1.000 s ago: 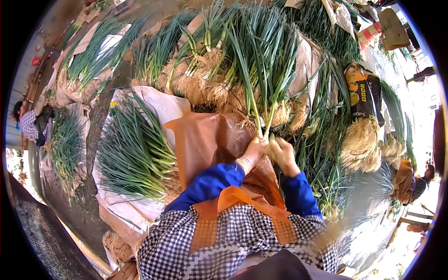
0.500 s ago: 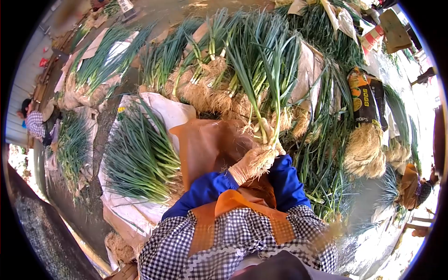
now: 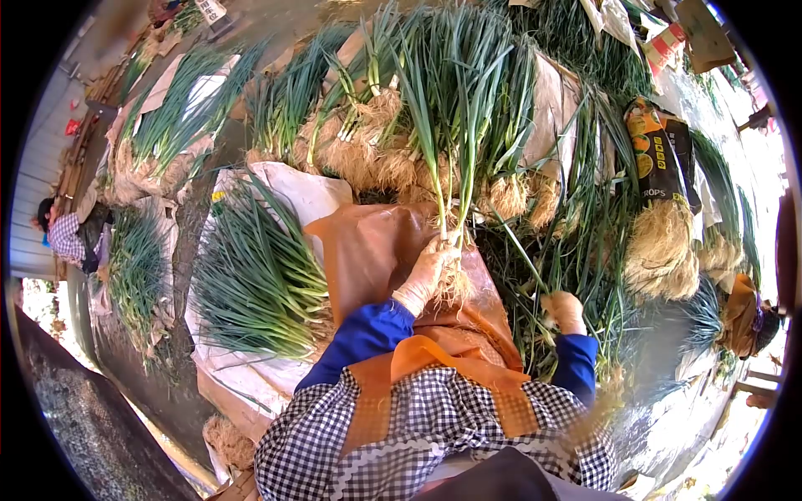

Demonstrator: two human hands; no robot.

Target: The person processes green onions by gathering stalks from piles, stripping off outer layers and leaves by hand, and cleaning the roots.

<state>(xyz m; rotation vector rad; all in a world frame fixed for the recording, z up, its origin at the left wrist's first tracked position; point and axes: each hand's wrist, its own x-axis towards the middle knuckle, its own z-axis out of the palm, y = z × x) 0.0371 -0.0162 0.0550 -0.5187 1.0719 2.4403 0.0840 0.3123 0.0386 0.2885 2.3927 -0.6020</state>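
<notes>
The left hand is closed around the lower stems of a few long green onions, held in front of the body, above the far part of the apron. Their long axis runs near to far: the leaves spread into a narrow V, tips toward the far side, while the roots hang toward the wearer. The stems are pale, smooth and round; the leaves are flat-looking, tapering and deep green; the roots form a wiry, straw-coloured tuft.

The right hand is at the loose pile on the right, fingers curled. One thin stalk slants from the far left down toward it, but whether the fingers grip it cannot be told.

The apron is shiny, creased orange-brown sheeting. On the left, a heap lies on a pale sheet, its leaves fanned far left and stem ends toward the near right. Beyond the apron stand bundles with shaggy, matted roots. At the far right, a glossy black-and-orange printed bag lies above another fibrous root mass.
</notes>
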